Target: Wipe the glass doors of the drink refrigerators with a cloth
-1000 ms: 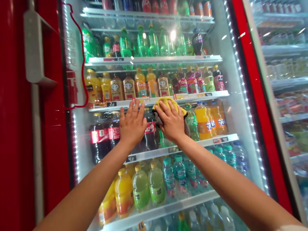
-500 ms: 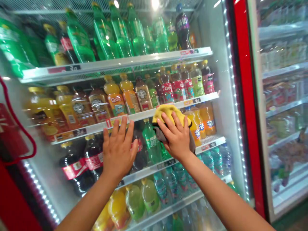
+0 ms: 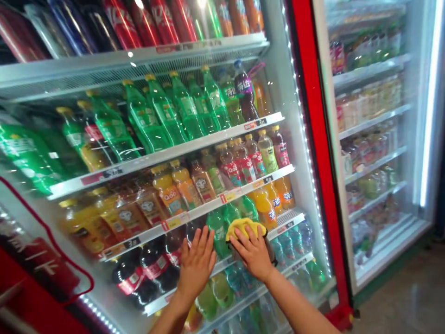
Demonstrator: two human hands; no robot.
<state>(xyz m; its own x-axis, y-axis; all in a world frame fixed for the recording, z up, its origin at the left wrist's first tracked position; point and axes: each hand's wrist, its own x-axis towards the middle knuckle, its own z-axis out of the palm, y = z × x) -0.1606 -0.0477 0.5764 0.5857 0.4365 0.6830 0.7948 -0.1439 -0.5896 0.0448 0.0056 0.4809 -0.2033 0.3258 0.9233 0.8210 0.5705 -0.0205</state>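
My right hand (image 3: pixel 252 253) presses a yellow and grey cloth (image 3: pixel 248 226) against what looks like the glass front of a drinks fridge. The fingers spread over the cloth's yellow side, and a dark grey part hangs below the palm. Left of it, my left hand (image 3: pixel 197 264) lies flat with fingers outstretched, holding nothing. Behind the glass, green soda bottles (image 3: pixel 218 229) show between and above the hands. Dark cola bottles (image 3: pixel 155 264) with red labels stand to the left of my left hand.
Shelves above hold juice bottles (image 3: pixel 168 195), more green bottles (image 3: pixel 158 113) and red cans (image 3: pixel 163 21). A red frame (image 3: pixel 314 116) borders the fridge on the right, beside a second fridge (image 3: pixel 373 176). A red cord-like loop (image 3: pixel 52 236) hangs at the left.
The view has tilted up, bringing the can shelf into sight. Both hands sit lower against the shelves; the cloth has slid down below the juice shelf's edge, and my left hand has come closer to it.
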